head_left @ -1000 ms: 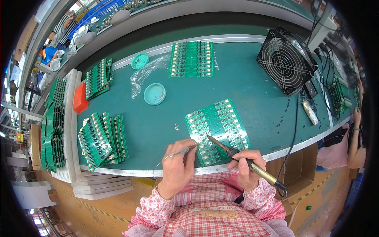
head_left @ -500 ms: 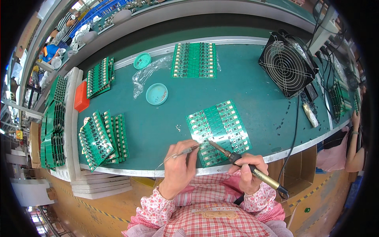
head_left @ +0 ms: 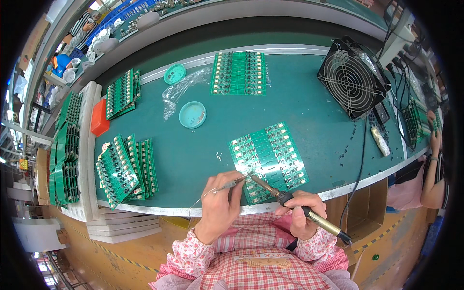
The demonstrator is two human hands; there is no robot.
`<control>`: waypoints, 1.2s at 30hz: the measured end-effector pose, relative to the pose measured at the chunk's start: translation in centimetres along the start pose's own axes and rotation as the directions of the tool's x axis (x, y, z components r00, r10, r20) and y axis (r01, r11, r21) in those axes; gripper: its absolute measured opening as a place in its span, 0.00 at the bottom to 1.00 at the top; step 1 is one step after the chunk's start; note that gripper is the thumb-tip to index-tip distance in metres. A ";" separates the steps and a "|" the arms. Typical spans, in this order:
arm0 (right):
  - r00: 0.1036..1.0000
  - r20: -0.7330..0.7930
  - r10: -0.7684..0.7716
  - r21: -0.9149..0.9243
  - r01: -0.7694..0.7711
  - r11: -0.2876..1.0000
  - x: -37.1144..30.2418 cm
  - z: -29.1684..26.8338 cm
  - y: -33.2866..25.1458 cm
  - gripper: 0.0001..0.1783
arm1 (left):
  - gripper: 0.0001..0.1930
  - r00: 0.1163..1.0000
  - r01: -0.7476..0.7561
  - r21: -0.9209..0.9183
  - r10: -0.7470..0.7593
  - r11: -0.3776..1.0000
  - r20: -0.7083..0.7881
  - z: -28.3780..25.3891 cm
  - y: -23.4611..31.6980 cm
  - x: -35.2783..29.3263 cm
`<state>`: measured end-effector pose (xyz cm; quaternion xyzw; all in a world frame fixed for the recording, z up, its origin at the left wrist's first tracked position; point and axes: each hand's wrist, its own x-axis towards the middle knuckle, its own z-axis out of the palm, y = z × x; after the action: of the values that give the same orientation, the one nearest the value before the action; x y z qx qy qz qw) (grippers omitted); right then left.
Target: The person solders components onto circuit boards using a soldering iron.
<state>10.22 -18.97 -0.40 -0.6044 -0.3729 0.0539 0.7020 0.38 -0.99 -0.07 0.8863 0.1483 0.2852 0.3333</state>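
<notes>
My right hand (head_left: 303,212) is closed round a soldering iron (head_left: 321,221). Its tip slants down to the left edge part of a green circuit board panel (head_left: 268,159) lying near the table's front edge. Between the fingertips of my left hand (head_left: 220,205) is a strand of solder wire (head_left: 207,193), passing through a thin grey sleeve, with its loose end trailing down behind the hand. The wire's front end and the iron's tip come together over the panel's lower left part; whether they touch is too small to tell.
A second panel (head_left: 238,73) lies at the back. Stacked panels (head_left: 126,169), a red box (head_left: 100,118) and two turquoise dishes (head_left: 192,115) are to the left. A black fan (head_left: 353,79) stands right, beside the iron's cord (head_left: 360,164). A co-worker's arm (head_left: 434,164) is far right.
The soldering iron has shifted slightly left, its tip now closer to the solder wire's end. My left hand has barely moved. At far right the co-worker's hand has moved up toward the boards.
</notes>
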 end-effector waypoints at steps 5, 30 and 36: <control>1.000 0.009 -0.024 -0.002 0.024 1.000 0.1 0.0 -0.1 0.07 | 0.11 0.999 0.030 0.008 -0.030 1.000 0.036 -0.3 0.2 0.0; 0.982 0.031 0.184 -0.144 -0.178 0.974 0.4 -0.2 0.0 0.04 | 0.10 0.999 0.019 0.003 -0.019 1.000 0.026 -0.2 0.1 0.0; 0.984 0.081 0.159 -0.206 -0.140 0.969 0.8 -0.2 0.0 0.03 | 0.09 0.999 0.019 -0.002 -0.019 1.000 0.028 -0.2 0.0 0.0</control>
<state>10.91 -18.68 -0.03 -0.6948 -0.3634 0.0983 0.6128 0.25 -0.94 0.06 0.8885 0.1519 0.2696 0.3389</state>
